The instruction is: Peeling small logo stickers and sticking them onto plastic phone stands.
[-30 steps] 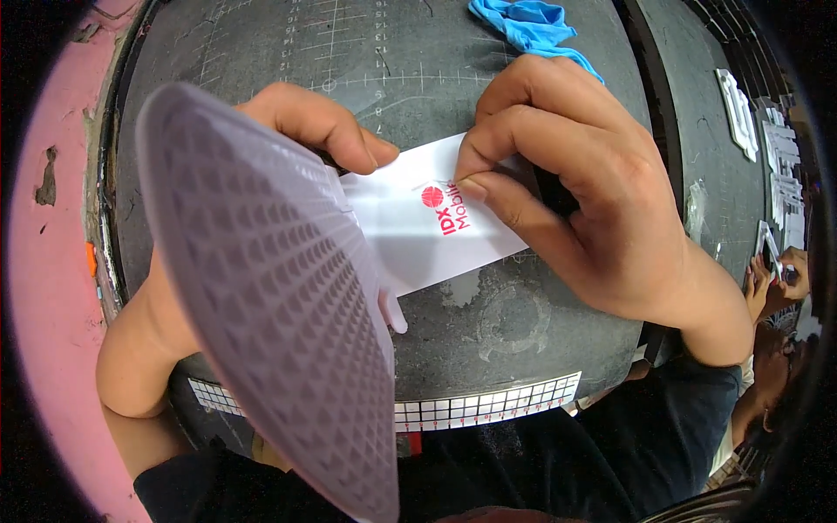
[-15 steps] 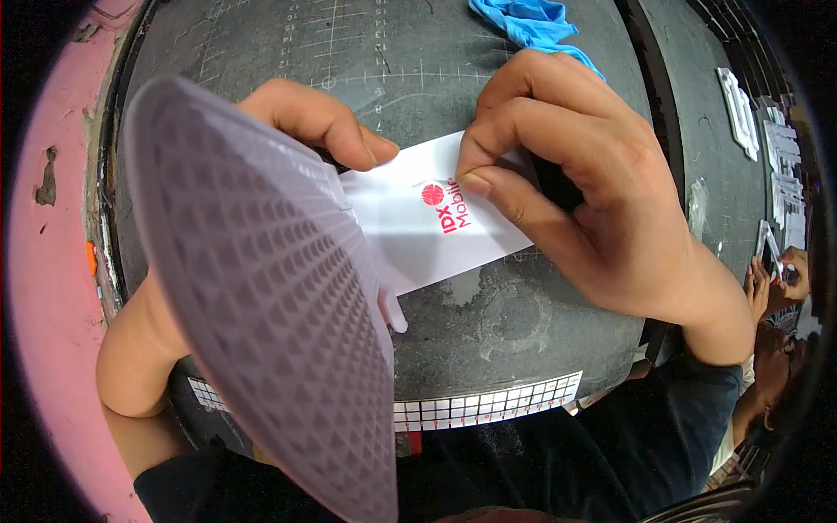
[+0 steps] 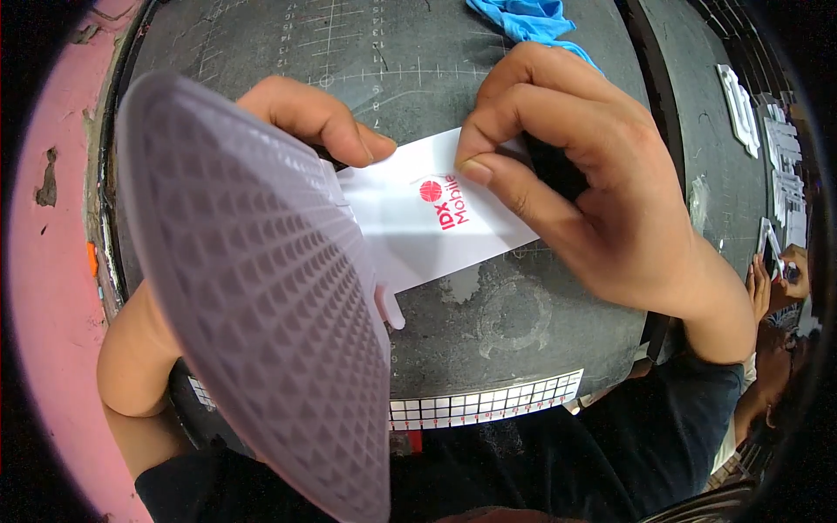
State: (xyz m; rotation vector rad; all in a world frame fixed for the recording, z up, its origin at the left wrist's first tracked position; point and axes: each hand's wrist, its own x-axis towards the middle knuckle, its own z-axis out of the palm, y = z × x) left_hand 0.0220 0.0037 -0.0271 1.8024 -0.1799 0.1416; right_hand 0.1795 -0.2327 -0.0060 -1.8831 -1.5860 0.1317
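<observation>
A large, pale purple, translucent plastic piece (image 3: pixel 261 288) with a curved rim and raised triangle pattern stands tilted on my left. From its inner edge a flat white panel (image 3: pixel 418 248) with red print extends over the mat, beside a small pinkish tab (image 3: pixel 389 307). My left hand (image 3: pixel 318 118) is closed around the far side of the plastic piece, fingertips at the panel's far edge; the rest of that hand is hidden behind the piece. Thumb and index finger of my right hand (image 3: pixel 575 166) pinch together at the print on the panel. Anything between them is too small to make out.
A dark, worn mat (image 3: pixel 453 357) with white grid lines lies under the work, with a checkered ruler strip (image 3: pixel 488 405) along its near edge. A blue cloth (image 3: pixel 527 19) lies at the back. White plastic parts (image 3: pixel 739 109) and another person's hands (image 3: pixel 789 270) are at the right.
The plastic piece and white panel have shifted very slightly left. My right hand has moved slightly upward, its thumb and index finger still pinched at the print.
</observation>
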